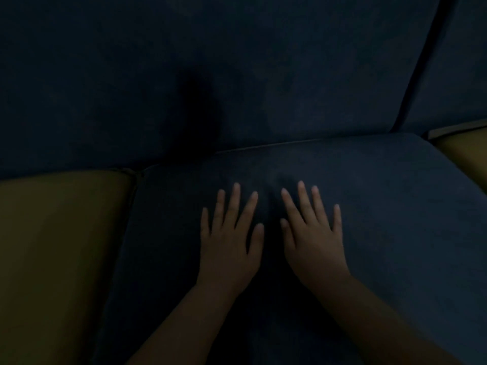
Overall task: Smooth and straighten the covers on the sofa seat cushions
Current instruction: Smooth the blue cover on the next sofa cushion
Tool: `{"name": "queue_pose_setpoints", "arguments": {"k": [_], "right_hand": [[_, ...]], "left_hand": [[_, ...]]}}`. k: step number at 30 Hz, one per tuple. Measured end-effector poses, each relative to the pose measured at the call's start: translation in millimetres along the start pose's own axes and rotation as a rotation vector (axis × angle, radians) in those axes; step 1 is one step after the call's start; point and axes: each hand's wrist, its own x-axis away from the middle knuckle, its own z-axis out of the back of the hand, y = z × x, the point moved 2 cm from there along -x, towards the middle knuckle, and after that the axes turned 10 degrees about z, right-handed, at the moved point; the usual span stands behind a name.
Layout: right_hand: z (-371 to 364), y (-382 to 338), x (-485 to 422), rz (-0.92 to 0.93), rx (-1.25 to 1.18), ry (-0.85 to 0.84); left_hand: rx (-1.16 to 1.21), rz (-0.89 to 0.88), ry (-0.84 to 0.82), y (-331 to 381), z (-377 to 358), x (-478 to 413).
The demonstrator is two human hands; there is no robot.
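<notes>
Fingers [233, 204] of both hands lie straight and fanned apart, grasping nothing, with the palms flat on the cloth. In the head view, the only one here, the left hand [229, 246] and the right hand [313, 243] rest side by side near the middle of the blue seat cushion [395, 212]. They are close but not touching, and the thumbs turn toward each other.

The pose suits the job. Wide, open palms spread pressure over a broad patch, so the cover [271, 177] can be pushed flat rather than bunched. Starting together at the centre probably lets each hand sweep slack outward to its own side.

A faint ripple seems to sit in the cloth just beyond the fingertips, though the light is too dim to be sure.

The blue cushion's far edge butts against the dark back cushion [237, 75]. A yellow cushion [52, 246] lies just beside it on the left, and another yellow cushion [463, 159] shows at the right edge.

Smoothing looks to be under way on this cushion. The yellow ones have no hand on them.
</notes>
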Motion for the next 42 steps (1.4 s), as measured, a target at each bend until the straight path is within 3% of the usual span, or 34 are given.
{"name": "queue_pose_setpoints", "arguments": {"k": [4,6,10,16,24,28,30,42], "right_hand": [[16.5,-65.2,-17.2,0.106,-0.114,0.215],[-4.0,-84.4,-12.7,0.132,-0.111,0.167],[-64.3,-94.4,13.2,0.140,0.034,-0.061],[-65.8,-102.7,8.7,0.080,0.090,-0.092],[-8.4,-188.6,-30.1,0.205,-0.116,0.223],[-63.9,-194.4,1.4,0.253,-0.020,-0.007],[-85.4,-187.5,12.0,0.246,0.040,-0.114],[-82.4,-190.4,12.3,0.219,0.084,-0.099]], "left_hand": [[0.009,0.054,0.173,-40.8,38.7,-3.1],[-0.021,0.132,0.126,-73.9,34.5,7.1],[-0.101,0.263,-0.138,-132.3,2.3,39.7],[-0.047,0.251,-0.195,-137.4,16.6,32.4],[0.105,0.164,0.140,-154.4,71.1,14.5],[0.048,0.231,-0.083,-183.2,16.5,55.4],[0.025,0.257,-0.117,-190.0,0.3,67.3],[0.015,0.239,-0.178,-186.2,11.7,67.4]]}}
